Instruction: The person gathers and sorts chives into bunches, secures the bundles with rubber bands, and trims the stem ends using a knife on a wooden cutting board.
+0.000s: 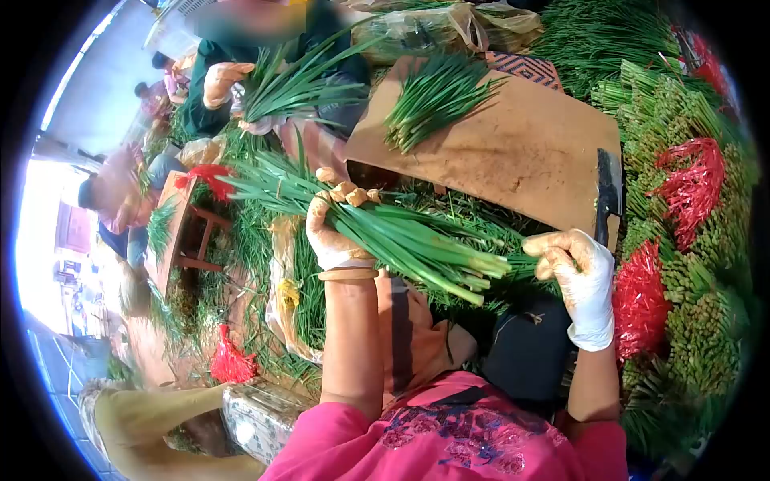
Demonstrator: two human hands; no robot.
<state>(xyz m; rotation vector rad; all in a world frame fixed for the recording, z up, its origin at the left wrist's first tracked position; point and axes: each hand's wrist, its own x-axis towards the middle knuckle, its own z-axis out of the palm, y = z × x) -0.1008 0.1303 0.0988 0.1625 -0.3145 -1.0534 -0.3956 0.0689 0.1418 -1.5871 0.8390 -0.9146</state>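
My left hand, in a stained whitish glove, is closed around a bunch of garlic chives. Its leaves spread to the left and its pale cut stem ends point right. My right hand, gloved as well, is just right of those stem ends, apart from them. Its thumb and fingers are pressed together; whatever may be between them is too small to make out. Beyond both hands, a smaller bunch of chives lies on a brown board. A dark-handled knife rests along the board's right edge.
Stacked chive bundles fill the right side, with red plastic ties on them. Across from me, a co-worker's gloved hand is beside another bunch. A wooden stool and loose leaves are at left.
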